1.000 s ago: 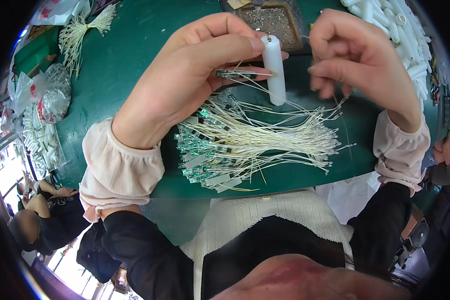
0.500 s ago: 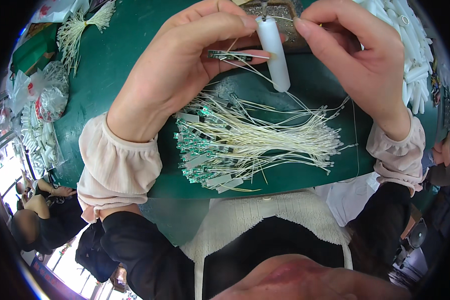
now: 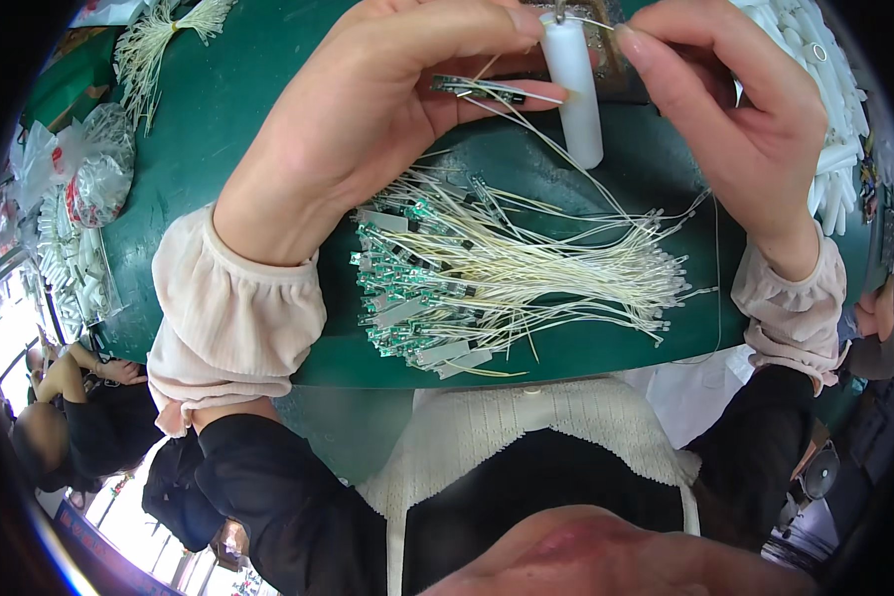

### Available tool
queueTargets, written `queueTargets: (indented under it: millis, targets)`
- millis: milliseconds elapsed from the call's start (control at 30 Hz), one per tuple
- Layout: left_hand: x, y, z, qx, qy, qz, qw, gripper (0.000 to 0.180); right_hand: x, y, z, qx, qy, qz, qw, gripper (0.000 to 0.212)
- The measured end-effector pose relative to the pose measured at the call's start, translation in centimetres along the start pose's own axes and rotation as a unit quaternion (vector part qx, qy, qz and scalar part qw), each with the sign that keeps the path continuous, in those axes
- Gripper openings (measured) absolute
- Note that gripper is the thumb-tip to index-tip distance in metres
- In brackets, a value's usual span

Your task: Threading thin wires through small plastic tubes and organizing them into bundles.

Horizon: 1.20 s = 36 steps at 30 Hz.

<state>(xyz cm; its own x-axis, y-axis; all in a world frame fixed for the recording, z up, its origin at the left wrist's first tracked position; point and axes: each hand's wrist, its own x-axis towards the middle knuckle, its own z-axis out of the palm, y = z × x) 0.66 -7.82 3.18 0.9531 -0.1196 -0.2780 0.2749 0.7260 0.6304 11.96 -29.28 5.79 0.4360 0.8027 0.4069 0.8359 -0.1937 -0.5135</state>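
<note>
My left hand (image 3: 343, 114) is closed round the upper part of a white plastic tube (image 3: 576, 104), which hangs slightly tilted. Across the same hand's fingers lies a small green circuit board (image 3: 477, 89) with pale wires. The tube's top end meets a narrow metal tip (image 3: 560, 10) at the picture's upper edge. A thin pale wire (image 3: 594, 21) runs from that end to my right hand (image 3: 740, 119), pinched between thumb and forefinger. Below both hands lies a bundle of wired circuit boards (image 3: 536, 258), boards at the left, wire ends at the right.
White tubes (image 3: 834, 149) are heaped at the right. Another wire bundle (image 3: 164, 50) lies far left, near clear plastic bags (image 3: 99, 174) and more white pieces (image 3: 74, 263). A brown tray (image 3: 616, 74) stands behind the tube on the green table (image 3: 219, 119). Another person (image 3: 94, 427) sits at lower left.
Both hands and the white tube have shifted a little to the right and slightly up in the picture. The grips look the same, and the wire is still pinched.
</note>
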Motion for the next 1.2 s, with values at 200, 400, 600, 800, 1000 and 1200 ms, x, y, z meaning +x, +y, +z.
queueTargets:
  millis: [200,400,600,800,1000,1200]
  targets:
    - [0.0,0.0,0.1,0.019,0.004,-0.001,1.000,0.006,-0.3,-0.5,-0.3,0.025,-0.011,0.046,0.999,0.007]
    - [-0.2,-0.3,0.0,0.016,0.012,-0.029,0.999,0.005,-0.2,-3.1,0.2,0.153,-0.061,0.189,0.968,0.018]
    - [-0.6,-0.6,0.8,0.075,0.052,-0.016,0.996,0.005,1.1,-2.4,-1.2,0.300,-0.109,0.356,0.878,0.023]
    - [-0.1,-0.2,0.1,0.012,0.020,0.012,1.000,0.007,-1.1,1.3,0.4,0.215,-0.029,0.099,0.971,0.009]
    - [0.2,-0.3,0.4,0.045,0.035,0.012,0.998,0.007,-1.5,1.6,0.7,0.200,0.008,0.096,0.975,0.010]
    - [2.1,-0.7,-1.5,0.072,-0.219,0.151,0.961,0.006,-0.7,0.9,0.5,0.188,0.045,0.183,0.964,0.013]
